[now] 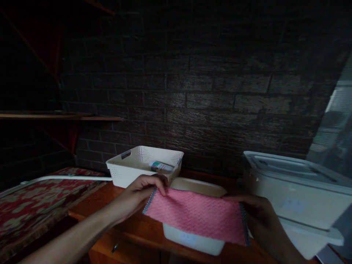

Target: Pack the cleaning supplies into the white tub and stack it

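A pink textured cloth with dark checked side edges is stretched between my two hands. My left hand pinches its upper left corner. At the upper right corner, my right hand grips the cloth, its fingers partly hidden behind the fabric. Behind and below the cloth stands a white plastic tub, its middle covered by the fabric. Just beyond my left hand is a white perforated basket with a white and green bottle lying inside.
Two lidded storage boxes are stacked on the right. All the containers rest on a wooden cabinet against a dark brick wall. On the left are a red patterned cloth surface, a white bar and a wall shelf.
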`<state>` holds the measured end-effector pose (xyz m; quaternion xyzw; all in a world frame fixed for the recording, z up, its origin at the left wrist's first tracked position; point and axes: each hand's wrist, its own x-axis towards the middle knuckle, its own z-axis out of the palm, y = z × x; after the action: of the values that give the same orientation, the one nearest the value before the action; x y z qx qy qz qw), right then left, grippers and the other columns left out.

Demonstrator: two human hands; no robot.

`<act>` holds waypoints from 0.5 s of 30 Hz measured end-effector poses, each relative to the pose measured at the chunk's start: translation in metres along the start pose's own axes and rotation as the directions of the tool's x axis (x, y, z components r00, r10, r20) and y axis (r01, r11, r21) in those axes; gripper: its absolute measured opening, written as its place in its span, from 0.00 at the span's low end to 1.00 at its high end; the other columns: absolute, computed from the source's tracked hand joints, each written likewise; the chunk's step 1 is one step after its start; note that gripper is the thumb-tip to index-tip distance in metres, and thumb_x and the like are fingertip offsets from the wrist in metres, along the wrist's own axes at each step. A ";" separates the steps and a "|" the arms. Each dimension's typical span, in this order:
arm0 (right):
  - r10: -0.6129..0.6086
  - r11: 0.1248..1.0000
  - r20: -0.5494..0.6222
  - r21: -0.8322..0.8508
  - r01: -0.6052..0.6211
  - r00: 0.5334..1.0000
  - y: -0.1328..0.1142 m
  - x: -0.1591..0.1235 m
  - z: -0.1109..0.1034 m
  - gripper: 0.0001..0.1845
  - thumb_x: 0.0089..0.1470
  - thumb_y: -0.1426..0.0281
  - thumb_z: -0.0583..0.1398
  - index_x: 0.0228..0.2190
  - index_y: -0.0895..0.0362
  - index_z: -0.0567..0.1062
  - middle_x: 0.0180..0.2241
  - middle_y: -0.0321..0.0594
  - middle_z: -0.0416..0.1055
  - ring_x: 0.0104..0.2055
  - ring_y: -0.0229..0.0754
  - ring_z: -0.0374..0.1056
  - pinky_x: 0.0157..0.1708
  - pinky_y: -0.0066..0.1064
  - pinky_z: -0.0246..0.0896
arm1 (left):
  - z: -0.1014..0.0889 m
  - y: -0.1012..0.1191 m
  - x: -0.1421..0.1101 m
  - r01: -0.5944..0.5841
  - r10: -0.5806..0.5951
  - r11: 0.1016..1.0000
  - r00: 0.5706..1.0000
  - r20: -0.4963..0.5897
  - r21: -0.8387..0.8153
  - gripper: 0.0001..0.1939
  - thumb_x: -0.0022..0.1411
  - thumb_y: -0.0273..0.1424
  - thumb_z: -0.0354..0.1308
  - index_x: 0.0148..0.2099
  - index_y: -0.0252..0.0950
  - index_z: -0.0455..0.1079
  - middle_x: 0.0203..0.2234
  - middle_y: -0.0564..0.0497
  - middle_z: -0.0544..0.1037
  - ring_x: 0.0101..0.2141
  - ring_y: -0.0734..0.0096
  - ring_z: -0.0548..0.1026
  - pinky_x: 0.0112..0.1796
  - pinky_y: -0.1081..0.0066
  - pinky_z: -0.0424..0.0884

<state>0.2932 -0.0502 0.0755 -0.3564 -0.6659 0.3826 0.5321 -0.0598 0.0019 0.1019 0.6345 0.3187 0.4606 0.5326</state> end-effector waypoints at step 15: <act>0.293 0.875 0.037 0.392 -0.284 0.955 -0.015 0.020 0.011 0.17 0.46 0.65 0.72 0.40 0.55 0.81 0.37 0.42 0.82 0.34 0.44 0.78 0.36 0.32 0.72 | 0.002 -0.008 0.014 0.297 -0.304 0.895 0.952 0.030 -0.334 0.12 0.54 0.17 0.62 0.42 0.31 0.75 0.32 0.47 0.80 0.30 0.72 0.79 0.37 0.72 0.79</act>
<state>0.2781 -0.0410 0.0958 -0.3419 -0.5085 0.5793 0.5376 -0.0522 0.0160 0.0973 0.4728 0.3361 0.4273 0.6935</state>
